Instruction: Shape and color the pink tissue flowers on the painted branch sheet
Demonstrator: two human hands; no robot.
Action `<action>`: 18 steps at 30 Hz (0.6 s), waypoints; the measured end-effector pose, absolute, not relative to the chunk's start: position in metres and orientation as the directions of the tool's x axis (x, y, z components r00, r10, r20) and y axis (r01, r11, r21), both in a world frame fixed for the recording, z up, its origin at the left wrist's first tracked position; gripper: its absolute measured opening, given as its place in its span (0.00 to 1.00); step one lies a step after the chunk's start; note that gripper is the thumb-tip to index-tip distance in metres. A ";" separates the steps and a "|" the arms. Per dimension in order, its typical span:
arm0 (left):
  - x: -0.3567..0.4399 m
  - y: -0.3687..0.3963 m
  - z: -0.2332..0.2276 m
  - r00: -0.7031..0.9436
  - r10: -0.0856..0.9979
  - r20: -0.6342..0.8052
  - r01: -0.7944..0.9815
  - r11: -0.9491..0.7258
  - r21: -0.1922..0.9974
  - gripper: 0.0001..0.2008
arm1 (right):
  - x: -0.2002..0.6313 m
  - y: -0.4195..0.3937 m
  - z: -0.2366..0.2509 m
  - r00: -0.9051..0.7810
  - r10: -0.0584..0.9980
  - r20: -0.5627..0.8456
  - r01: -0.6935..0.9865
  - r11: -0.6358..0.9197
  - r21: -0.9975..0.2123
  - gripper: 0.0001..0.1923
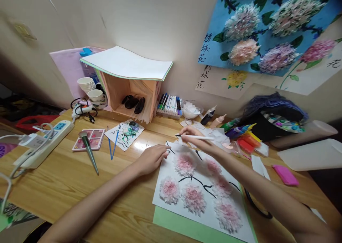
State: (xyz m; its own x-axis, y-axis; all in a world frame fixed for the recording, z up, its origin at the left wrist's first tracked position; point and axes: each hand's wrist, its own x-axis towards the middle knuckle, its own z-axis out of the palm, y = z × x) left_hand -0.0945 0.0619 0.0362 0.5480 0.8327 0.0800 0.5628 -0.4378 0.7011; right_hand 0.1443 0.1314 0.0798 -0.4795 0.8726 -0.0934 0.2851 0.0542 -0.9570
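My right hand (191, 134) grips a white marker pen (201, 137) above the far edge of a white sheet (167, 171). The pen's dark tip points left. My left hand (152, 159) lies flat with fingers stretched out, its fingertips at the sheet's upper left edge. Raised pink paper flowers (193, 199) sit on the sheet. Black branch lines (196, 180) run between them, and short black strokes show near the top. Beneath the sheet lies a green sheet (171, 218). My right forearm hides part of the sheet's right side.
Behind my hands stand a marker box (169, 106), a bowl of paper scraps (191, 110) and paint bottles (208, 116). To the left lie a paint-smeared paper (128, 134), blue brushes (115, 145), a makeup brush (89, 152) and a power strip (45, 146). A flower picture (256, 32) hangs on the wall.
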 end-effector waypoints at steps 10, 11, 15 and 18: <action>-0.091 0.066 0.000 0.637 0.738 0.222 0.601 -0.656 0.456 0.15 | 0.092 0.160 0.001 -0.433 0.895 -0.105 0.281 0.023 -0.959 0.19; -0.091 0.067 0.000 0.635 0.738 0.230 0.595 -0.656 0.464 0.15 | 0.092 0.161 0.000 -0.427 0.899 -0.099 0.282 0.028 -0.959 0.20; -0.090 0.068 0.000 0.629 0.746 0.221 0.604 -0.647 0.465 0.16 | 0.093 0.158 -0.004 -0.417 0.906 -0.076 0.285 0.051 -0.957 0.21; -0.090 0.069 0.001 0.639 0.738 0.215 0.597 -0.653 0.466 0.16 | 0.093 0.157 -0.007 -0.419 0.905 -0.075 0.299 0.060 -0.952 0.21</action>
State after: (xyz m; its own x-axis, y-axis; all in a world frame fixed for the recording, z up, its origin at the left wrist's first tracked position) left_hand -0.0898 0.0688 0.0007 0.6391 0.7384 0.2153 0.5974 -0.6529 0.4657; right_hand 0.0930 0.1570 -0.0065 -0.4189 0.9050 -0.0746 0.2988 0.0598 -0.9524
